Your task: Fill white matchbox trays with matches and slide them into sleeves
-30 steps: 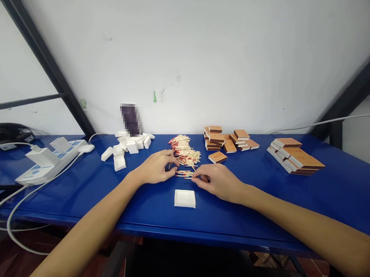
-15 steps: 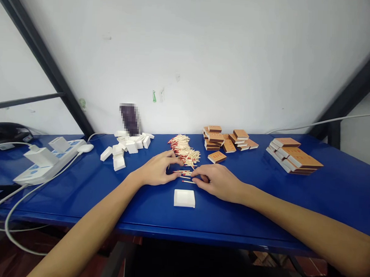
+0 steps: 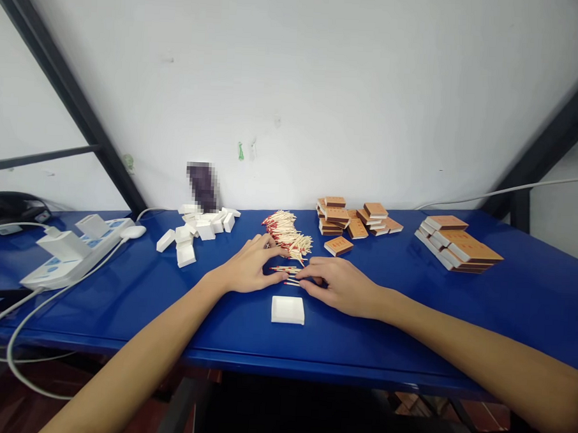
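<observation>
Red-tipped wooden matches (image 3: 287,269) are spreading apart, seemingly being separated; the left hand (image 3: 249,264), digits parted, is edging inward; whether the right hand (image 3: 347,287) is pinching isn't showing.

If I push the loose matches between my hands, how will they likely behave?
The loose matches are thin, straight sticks, so they're probably light and stiff, though apt to snap if bent. On the smooth, shiny tabletop, they'd likely slide and scatter easily.

Several pale, red-tipped matches (image 3: 292,280), flat, roughly parallel, just in front of a larger match heap (image 3: 286,230)
</observation>
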`<move>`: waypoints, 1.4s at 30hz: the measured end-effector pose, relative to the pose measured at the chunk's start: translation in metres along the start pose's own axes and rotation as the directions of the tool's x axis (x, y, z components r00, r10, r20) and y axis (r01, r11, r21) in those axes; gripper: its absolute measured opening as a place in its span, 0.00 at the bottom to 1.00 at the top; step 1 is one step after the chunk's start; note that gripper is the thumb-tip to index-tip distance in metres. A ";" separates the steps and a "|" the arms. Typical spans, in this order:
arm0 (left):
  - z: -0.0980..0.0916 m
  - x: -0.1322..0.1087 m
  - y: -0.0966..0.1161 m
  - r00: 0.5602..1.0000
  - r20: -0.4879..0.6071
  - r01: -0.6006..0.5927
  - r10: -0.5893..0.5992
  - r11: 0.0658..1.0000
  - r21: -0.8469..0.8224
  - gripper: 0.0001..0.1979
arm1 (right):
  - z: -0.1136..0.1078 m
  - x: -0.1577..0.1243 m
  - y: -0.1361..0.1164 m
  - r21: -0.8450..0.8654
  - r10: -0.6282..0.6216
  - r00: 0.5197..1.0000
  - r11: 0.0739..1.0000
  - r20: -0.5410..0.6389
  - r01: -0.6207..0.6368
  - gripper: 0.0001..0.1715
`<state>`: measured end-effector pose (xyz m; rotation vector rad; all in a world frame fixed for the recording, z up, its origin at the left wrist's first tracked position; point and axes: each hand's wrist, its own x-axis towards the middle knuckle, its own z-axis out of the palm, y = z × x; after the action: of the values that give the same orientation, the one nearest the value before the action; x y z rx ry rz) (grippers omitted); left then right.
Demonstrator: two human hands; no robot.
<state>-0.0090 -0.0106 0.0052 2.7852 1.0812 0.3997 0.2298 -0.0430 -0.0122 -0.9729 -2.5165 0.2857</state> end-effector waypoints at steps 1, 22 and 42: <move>0.000 0.000 0.000 1.000 0.003 0.006 -0.006 1.000 0.001 0.23 | 0.000 0.000 0.000 0.002 0.002 1.000 1.000 0.000 -0.002 0.14; -0.006 -0.001 -0.007 1.000 -0.007 0.009 -0.009 0.999 0.042 0.15 | 0.003 0.000 0.005 0.022 0.063 0.997 0.998 -0.050 -0.062 0.06; -0.004 -0.002 -0.007 0.999 0.031 0.016 -0.016 1.000 0.003 0.20 | 0.001 0.000 0.002 0.008 0.109 0.993 0.994 -0.039 -0.108 0.09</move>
<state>-0.0161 -0.0073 0.0071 2.7735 1.0977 0.3521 0.2305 -0.0414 -0.0139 -1.1043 -2.4301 0.3037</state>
